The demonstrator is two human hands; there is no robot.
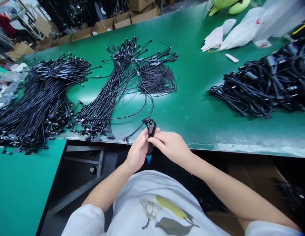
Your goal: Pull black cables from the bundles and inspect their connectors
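Note:
A black cable (pixel 150 129), folded into a small bundle, is held upright between both hands at the table's front edge. My left hand (pixel 138 150) closes around its left side, and my right hand (pixel 170 146) pinches it from the right with thumb and fingers. A grey sleeve shows on the bundle, and a small blue piece lies just below it. Beyond my hands, loose black cables (pixel 105 95) lie in a spread bunch. Beside them is a pile of thin black ties (pixel 158 80). Parts of the fingers behind the bundle are hidden.
A large heap of straight black cables (pixel 46 88) lies on the left of the green table (pixel 186 91). Folded, bundled cables (pixel 268 82) are piled on the right. White plastic bags (pixel 243 29) rest at the back right. Cardboard boxes (pixel 103 26) stand beyond the far edge.

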